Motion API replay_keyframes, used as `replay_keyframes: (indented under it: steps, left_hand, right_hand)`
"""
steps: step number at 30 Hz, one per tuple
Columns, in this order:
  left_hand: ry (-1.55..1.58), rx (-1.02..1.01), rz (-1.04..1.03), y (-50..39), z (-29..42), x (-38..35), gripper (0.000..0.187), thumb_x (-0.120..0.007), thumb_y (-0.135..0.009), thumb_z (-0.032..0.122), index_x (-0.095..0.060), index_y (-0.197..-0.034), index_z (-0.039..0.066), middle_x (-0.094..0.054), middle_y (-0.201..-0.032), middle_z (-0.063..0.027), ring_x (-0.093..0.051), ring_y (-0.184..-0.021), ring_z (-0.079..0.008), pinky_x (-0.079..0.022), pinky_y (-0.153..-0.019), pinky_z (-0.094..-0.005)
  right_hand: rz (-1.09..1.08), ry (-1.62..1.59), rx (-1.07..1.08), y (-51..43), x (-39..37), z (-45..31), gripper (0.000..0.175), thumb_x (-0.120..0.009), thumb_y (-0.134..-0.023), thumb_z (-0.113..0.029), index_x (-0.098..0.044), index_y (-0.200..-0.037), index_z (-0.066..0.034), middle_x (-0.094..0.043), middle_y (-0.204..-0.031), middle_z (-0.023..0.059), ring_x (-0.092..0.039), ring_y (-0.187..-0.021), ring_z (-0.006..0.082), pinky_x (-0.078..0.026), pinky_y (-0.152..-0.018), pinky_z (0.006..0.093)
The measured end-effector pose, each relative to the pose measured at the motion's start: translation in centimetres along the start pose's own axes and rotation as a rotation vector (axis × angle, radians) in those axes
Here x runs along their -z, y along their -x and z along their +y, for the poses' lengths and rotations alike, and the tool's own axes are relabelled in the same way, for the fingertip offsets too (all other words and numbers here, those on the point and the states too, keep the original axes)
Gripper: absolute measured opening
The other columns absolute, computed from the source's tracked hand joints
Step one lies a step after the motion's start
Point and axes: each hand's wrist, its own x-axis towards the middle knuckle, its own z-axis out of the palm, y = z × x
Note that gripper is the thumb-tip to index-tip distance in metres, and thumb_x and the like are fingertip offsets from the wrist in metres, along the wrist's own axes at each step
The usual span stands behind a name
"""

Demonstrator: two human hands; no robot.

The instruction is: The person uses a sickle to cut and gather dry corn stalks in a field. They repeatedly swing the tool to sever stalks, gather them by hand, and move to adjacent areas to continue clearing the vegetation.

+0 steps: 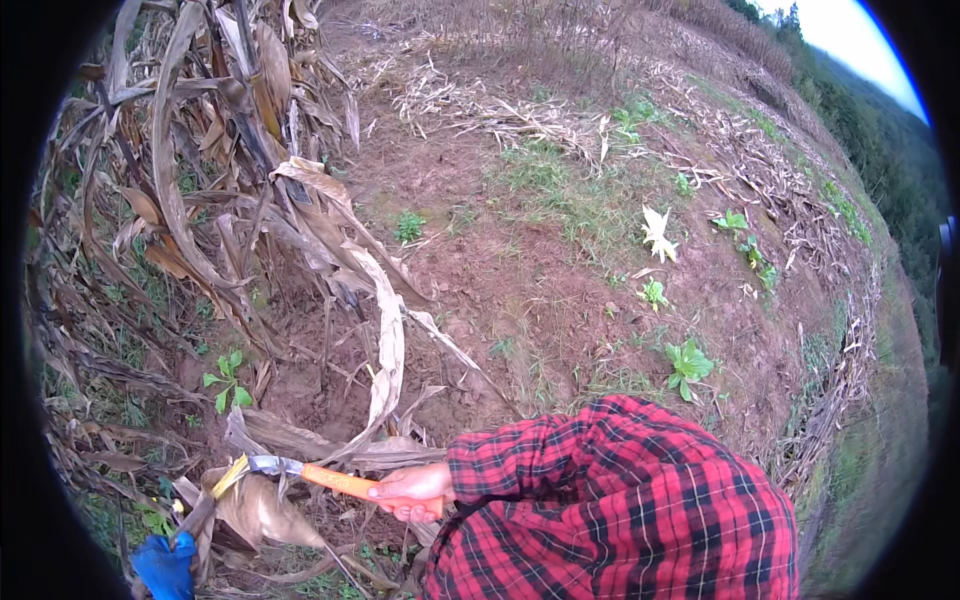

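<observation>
My right hand (411,491) is closed around the orange handle (337,480) of a sickle-like cutting tool. Its metal blade (274,465) lies against a yellowish stalk piece (231,477) at the lower left. Below and left of the blade, my left hand (165,564), in a blue glove, grips a dry corn stalk (196,517). A husk-covered corn ear (266,514) hangs beside that stalk, under the blade. Dry leaves hide part of the blade and the stalks.
Dry standing corn plants (247,135) crowd the left side, and a long withered leaf (386,330) arches down near the tool. Reddish soil (457,262) slopes away with leafy green plants (687,366), a pale husk (658,234) and scattered dry stalks (517,124).
</observation>
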Motion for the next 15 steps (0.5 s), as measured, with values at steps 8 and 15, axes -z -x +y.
replay_keyframes:
  steps: [8,15]
  left_hand:
    - [0.408,0.27,-0.435,11.9,12.2,-9.5,0.038,-0.066,-0.069,0.035,-0.051,-0.073,0.001,-0.054,-0.068,-0.0177,-0.051,-0.061,-0.0348,-0.04,-0.058,-0.0436]
    - [0.506,0.283,-0.451,11.5,14.0,-11.4,0.042,-0.064,-0.07,0.039,-0.05,-0.081,0.001,-0.054,-0.076,-0.0183,-0.051,-0.068,-0.0349,-0.04,-0.064,-0.0431]
  right_hand:
    - [0.222,0.723,0.112,-1.3,-0.2,-1.6,0.026,-0.042,-0.095,-0.033,-0.041,-0.095,-0.0068,-0.041,-0.057,-0.0006,-0.044,-0.04,0.0086,-0.039,-0.033,0.0257]
    - [0.268,1.281,0.251,-11.1,-2.1,-5.5,0.03,-0.048,-0.09,-0.027,-0.049,-0.09,0.0026,-0.059,-0.058,0.0125,-0.061,-0.048,0.022,-0.049,-0.044,0.0364]
